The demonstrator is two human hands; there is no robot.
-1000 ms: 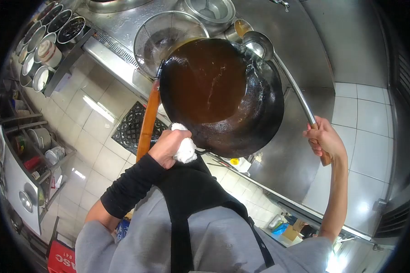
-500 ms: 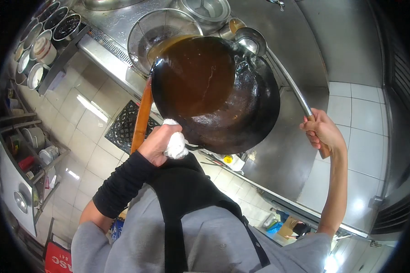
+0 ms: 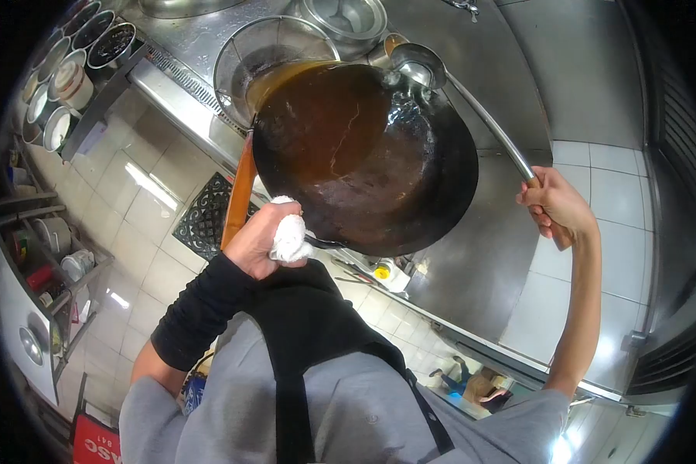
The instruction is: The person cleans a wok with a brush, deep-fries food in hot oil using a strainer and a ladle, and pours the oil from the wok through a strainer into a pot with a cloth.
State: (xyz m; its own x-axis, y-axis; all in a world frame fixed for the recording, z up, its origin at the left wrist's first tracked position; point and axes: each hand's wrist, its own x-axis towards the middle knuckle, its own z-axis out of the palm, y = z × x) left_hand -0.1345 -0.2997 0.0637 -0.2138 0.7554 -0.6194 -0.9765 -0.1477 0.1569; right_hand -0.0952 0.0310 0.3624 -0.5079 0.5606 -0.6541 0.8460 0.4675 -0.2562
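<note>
A dark wok [image 3: 441,185] is tilted toward the far left, with brown oil [image 3: 325,124] pooled on that side and running over its rim. Below the pouring edge sits a round wire strainer [image 3: 236,45]. My left hand [image 3: 257,236] is closed around the wok's near handle through a white cloth [image 3: 290,238]. Beside that hand, a wooden handle [image 3: 240,189] slopes up toward the strainer. My right hand [image 3: 557,203] grips the long handle of a metal ladle [image 3: 491,120], whose bowl rests right at the wok's far rim.
Metal pots [image 3: 344,19] stand behind the wok on the steel counter [image 3: 487,255]. Several seasoning containers [image 3: 73,85] line the far left. A black floor mat [image 3: 203,216] lies on the tiles, and a shelf of kitchenware [image 3: 54,247] is at left.
Oil continues to run out at the far left; its pool has shrunk and more of the wok's bottom shows. My right hand and the ladle have shifted slightly upward in view.
</note>
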